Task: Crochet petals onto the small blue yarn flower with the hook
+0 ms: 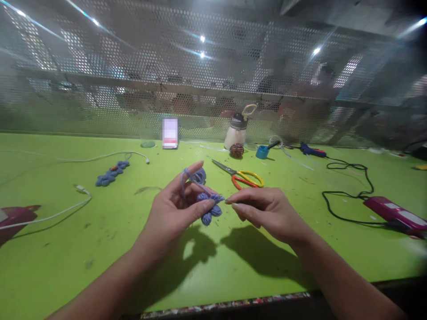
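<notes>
Scissors (233, 172) lie on the green tabletop (100, 253), blades pointing away to the left, one handle loop yellow, the other red-orange; taken as landmark. Crochet piece (216, 210), blue-violet with several plump petals, is held up on the near side of the scissors, a little to their left. Left hand (171, 209) has it pinched between thumb and fingers, thumb pressed over the petals. Index finger stretched out, yarn strand (183, 178) looped around it. Coil of matching yarn (199, 176) just left of the scissors, behind that hand.

Right hand (273, 213) on the near side of the scissors, thumb and forefinger closed together on a thin tool (227, 201), mostly hidden by the fingers; its tip meets the edge of the petals. Exact kind of tool: cannot tell.

Well left of the scissors: petalled strip (111, 174) in similar blue, small orange spot on it; white cable (80, 190) farther left. Beyond the scissors: dark multicoloured yarn ball (236, 150) in front of a bottle (234, 134) with a loop handle. Beyond and right of them: small blue pot (262, 153). Far right: magenta power strip (393, 214), black cord (336, 218) beside it.
</notes>
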